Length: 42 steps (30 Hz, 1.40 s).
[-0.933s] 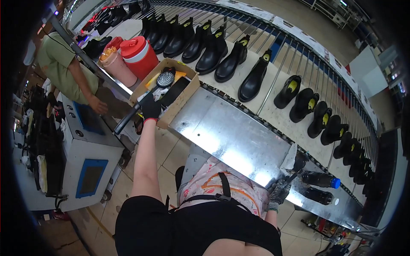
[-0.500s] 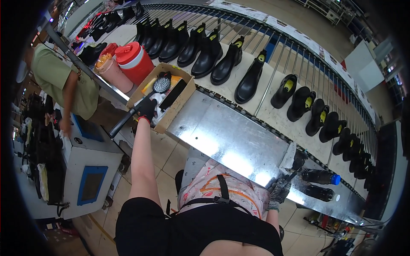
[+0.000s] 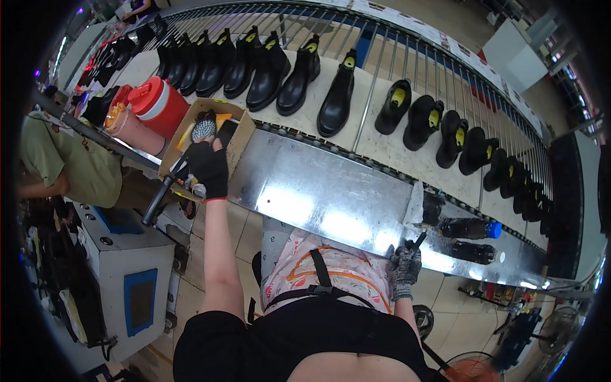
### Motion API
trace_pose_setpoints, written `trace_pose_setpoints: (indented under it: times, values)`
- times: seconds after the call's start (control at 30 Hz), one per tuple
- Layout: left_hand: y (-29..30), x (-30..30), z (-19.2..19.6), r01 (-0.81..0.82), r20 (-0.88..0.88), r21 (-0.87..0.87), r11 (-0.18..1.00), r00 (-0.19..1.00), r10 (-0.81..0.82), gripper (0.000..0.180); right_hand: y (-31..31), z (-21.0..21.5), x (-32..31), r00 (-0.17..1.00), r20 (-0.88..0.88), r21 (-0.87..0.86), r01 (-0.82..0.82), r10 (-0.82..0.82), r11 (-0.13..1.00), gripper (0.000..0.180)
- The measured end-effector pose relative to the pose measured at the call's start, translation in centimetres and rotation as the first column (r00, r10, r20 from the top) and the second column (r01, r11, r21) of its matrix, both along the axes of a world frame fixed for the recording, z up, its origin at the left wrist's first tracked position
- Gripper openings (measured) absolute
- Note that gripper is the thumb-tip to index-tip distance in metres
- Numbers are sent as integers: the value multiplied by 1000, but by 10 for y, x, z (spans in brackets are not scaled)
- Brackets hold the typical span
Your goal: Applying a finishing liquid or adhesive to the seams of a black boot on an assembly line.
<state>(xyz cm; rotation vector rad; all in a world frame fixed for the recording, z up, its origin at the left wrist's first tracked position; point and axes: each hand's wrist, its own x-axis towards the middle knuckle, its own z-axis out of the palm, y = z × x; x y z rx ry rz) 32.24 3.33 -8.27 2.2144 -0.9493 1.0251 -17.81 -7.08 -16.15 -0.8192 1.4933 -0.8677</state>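
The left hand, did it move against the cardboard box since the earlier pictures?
No. The left hand stays at the near edge of the cardboard box, still gripping a black handle.

The gloved left hand [image 3: 207, 169], earlier stretched into the cardboard box [image 3: 238, 137] beside the round brush [image 3: 204, 128], has drawn back to the box's near edge; the co-worker in green [image 3: 63, 165] has shifted leftward.
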Motion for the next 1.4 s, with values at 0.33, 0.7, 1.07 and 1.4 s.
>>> trace_pose_setpoints:
  times: [0.33,0.7,1.07,1.4]
  values:
    - [-97,-165,-128,514,-499,347,784,809,-310,61,-12,-11,22,922,360,-31,-145,146,989,28]
    - [-95,-190,-98,585,-559,320,745,752,-350,56,-5,11,34,889,453,59,53,-74,997,24]
    - [-159,-293,-99,507,-919,-342,791,-355,-170,23,14,-2,34,941,287,75,-207,178,976,26]
    - [-158,-285,-122,299,-673,-493,817,-726,-140,23,-1,5,35,914,-52,94,-397,403,913,24]
